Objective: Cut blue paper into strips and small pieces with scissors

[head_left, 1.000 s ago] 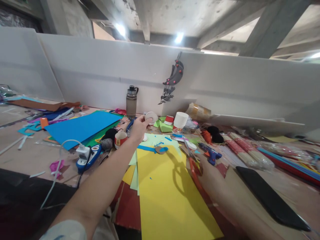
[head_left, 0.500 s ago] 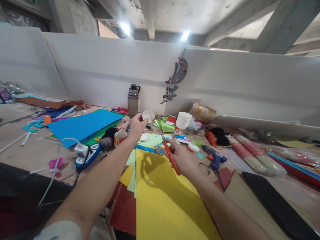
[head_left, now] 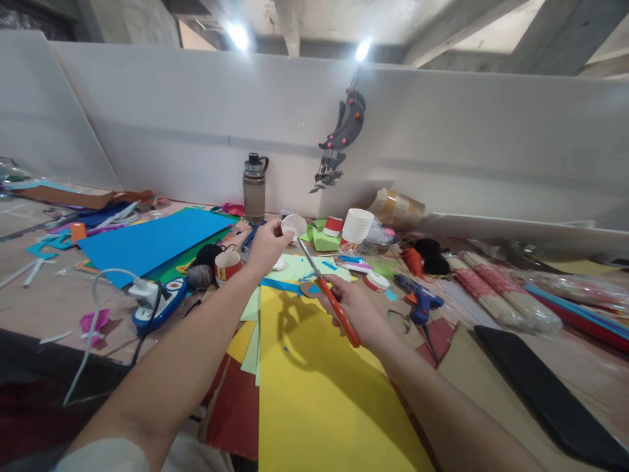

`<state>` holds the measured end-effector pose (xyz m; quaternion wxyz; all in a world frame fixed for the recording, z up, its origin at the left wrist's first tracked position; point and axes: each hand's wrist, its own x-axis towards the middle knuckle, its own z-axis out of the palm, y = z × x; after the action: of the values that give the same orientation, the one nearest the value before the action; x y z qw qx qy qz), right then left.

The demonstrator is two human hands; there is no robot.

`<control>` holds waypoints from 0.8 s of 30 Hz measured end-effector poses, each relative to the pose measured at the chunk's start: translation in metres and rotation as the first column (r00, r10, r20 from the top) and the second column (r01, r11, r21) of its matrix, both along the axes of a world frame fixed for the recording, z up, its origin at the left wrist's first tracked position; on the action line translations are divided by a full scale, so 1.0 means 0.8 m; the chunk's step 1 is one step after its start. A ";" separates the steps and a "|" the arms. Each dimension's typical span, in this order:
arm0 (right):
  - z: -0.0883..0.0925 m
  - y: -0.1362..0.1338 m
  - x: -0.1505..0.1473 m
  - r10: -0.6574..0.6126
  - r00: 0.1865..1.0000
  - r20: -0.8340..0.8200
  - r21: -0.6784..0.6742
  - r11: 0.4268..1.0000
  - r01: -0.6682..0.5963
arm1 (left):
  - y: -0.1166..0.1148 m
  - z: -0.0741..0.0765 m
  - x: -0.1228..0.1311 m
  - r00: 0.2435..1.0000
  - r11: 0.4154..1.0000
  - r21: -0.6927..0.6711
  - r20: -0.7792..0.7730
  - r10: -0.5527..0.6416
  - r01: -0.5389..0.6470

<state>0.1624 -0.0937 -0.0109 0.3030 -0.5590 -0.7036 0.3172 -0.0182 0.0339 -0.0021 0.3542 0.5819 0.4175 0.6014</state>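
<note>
My left hand [head_left: 269, 246] pinches a round white paper piece [head_left: 293, 227], which looks like the cut-off bottom of a paper cup. In my right hand [head_left: 354, 305] is a pair of scissors [head_left: 339, 311] with red-orange handles. Their blades point up and left, with the tips close to the lower right edge of the white piece; I cannot tell whether they touch it. Below both hands lies a large yellow sheet [head_left: 324, 393], with their shadow on it. A red and white paper cup [head_left: 228, 267] stands left of my left wrist.
White paper cups [head_left: 358, 226] are stacked behind my right hand. A cut cup ring [head_left: 377, 282] and a blue glue gun [head_left: 423, 303] lie to the right, near bundled sticks [head_left: 486, 292]. To the left are a blue sheet [head_left: 157, 242] and a power strip [head_left: 164, 305]; a bottle [head_left: 254, 190] stands behind.
The camera view has tilted down slightly and shifted right. The scissors' tips are nearer the white paper piece. Both hands keep their holds.
</note>
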 end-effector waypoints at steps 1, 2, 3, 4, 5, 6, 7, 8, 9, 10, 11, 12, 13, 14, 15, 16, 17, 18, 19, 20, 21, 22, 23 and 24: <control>0.000 0.000 0.000 -0.001 1.000 -0.002 -0.006 1.000 0.001 | 0.000 -0.001 0.000 0.999 1.000 0.016 -0.031 -0.016 0.017; 0.000 0.000 -0.001 -0.003 1.000 -0.005 -0.013 1.000 0.003 | 0.001 -0.001 -0.001 0.997 0.999 0.035 -0.067 -0.031 0.033; 0.001 0.000 -0.001 -0.007 1.000 -0.008 -0.020 1.000 0.007 | 0.001 -0.002 -0.001 0.995 0.998 0.054 -0.098 -0.037 0.043; 0.001 0.000 -0.001 -0.011 1.000 -0.011 -0.025 1.000 0.011 | 0.001 -0.003 -0.001 0.993 0.997 0.068 -0.110 -0.029 0.037; 0.001 0.000 -0.001 -0.015 1.000 -0.013 -0.027 1.000 0.015 | 0.001 -0.003 -0.002 0.992 0.996 0.078 -0.122 -0.022 0.032; 0.001 0.001 -0.001 -0.018 1.000 -0.011 -0.025 1.000 0.018 | 0.000 -0.003 -0.002 0.991 0.996 0.086 -0.131 -0.019 0.030; 0.000 0.001 -0.001 -0.020 1.000 -0.006 -0.021 1.000 0.020 | 0.000 -0.003 -0.002 0.990 0.995 0.090 -0.137 -0.022 0.034; 0.000 0.001 -0.001 -0.022 1.000 0.000 -0.014 1.000 0.022 | -0.001 -0.003 -0.002 0.990 0.995 0.091 -0.138 -0.029 0.042; 0.000 0.001 -0.001 -0.022 1.000 0.006 -0.007 1.000 0.022 | -0.001 -0.003 -0.002 0.990 0.995 0.089 -0.137 -0.039 0.051; 0.000 0.001 -0.001 -0.021 1.000 0.011 -0.001 1.000 0.021 | -0.001 -0.003 -0.002 0.990 0.994 0.087 -0.134 -0.047 0.059; -0.001 0.001 -0.001 -0.020 1.000 0.014 0.003 1.000 0.020 | -0.001 -0.003 -0.001 0.990 0.994 0.085 -0.131 -0.052 0.063; -0.001 0.001 -0.001 -0.018 1.000 0.015 0.005 1.000 0.018 | -0.001 -0.003 -0.001 0.990 0.994 0.085 -0.129 -0.050 0.062; -0.001 0.001 -0.001 -0.018 1.000 0.015 0.005 1.000 0.017 | 0.000 -0.003 -0.001 0.990 0.994 0.087 -0.130 -0.048 0.060; -0.002 0.001 -0.001 -0.017 1.000 0.015 0.005 1.000 0.017 | 0.001 -0.004 -0.001 0.990 0.994 0.089 -0.131 -0.044 0.056; -0.002 0.001 0.000 -0.018 1.000 0.015 0.005 1.000 0.017 | 0.002 -0.005 -0.001 0.990 0.994 0.091 -0.132 -0.041 0.053; -0.002 0.001 0.000 -0.018 1.000 0.017 0.005 1.000 0.018 | 0.003 -0.005 -0.001 0.990 0.994 0.093 -0.134 -0.040 0.053; -0.003 0.002 0.000 -0.018 1.000 0.019 0.005 1.000 0.017 | 0.003 -0.006 0.000 0.990 0.994 0.095 -0.134 -0.040 0.053; -0.003 0.002 0.000 -0.016 1.000 0.021 0.005 1.000 0.016 | 0.004 -0.007 0.000 0.990 0.994 0.094 -0.133 -0.041 0.054; -0.003 0.002 0.000 -0.015 1.000 0.022 0.005 1.000 0.015 | 0.004 -0.007 0.000 0.990 0.994 0.092 -0.132 -0.043 0.056; -0.003 0.002 0.000 -0.016 1.000 0.024 0.005 1.000 0.016 | 0.004 -0.007 0.000 0.990 0.994 0.089 -0.131 -0.046 0.058; -0.003 0.002 0.000 -0.018 1.000 0.026 0.005 1.000 0.017 | 0.004 -0.007 0.001 0.991 0.995 0.085 -0.127 -0.049 0.060; -0.003 0.002 0.000 -0.018 0.999 0.027 0.004 1.000 0.018 | 0.003 -0.007 0.001 0.991 0.995 0.083 -0.123 -0.051 0.062; -0.003 0.002 0.000 -0.019 0.999 0.028 0.002 1.000 0.018 | 0.003 -0.007 0.001 0.991 0.995 0.080 -0.121 -0.055 0.065; -0.002 0.002 0.000 -0.018 0.999 0.029 0.001 1.000 0.018 | 0.002 -0.006 0.002 0.991 0.995 0.077 -0.121 -0.058 0.067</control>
<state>0.1622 -0.0925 -0.0124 0.2958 -0.5697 -0.7029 0.3064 -0.0170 0.0357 -0.0071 0.3235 0.6433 0.3945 0.5708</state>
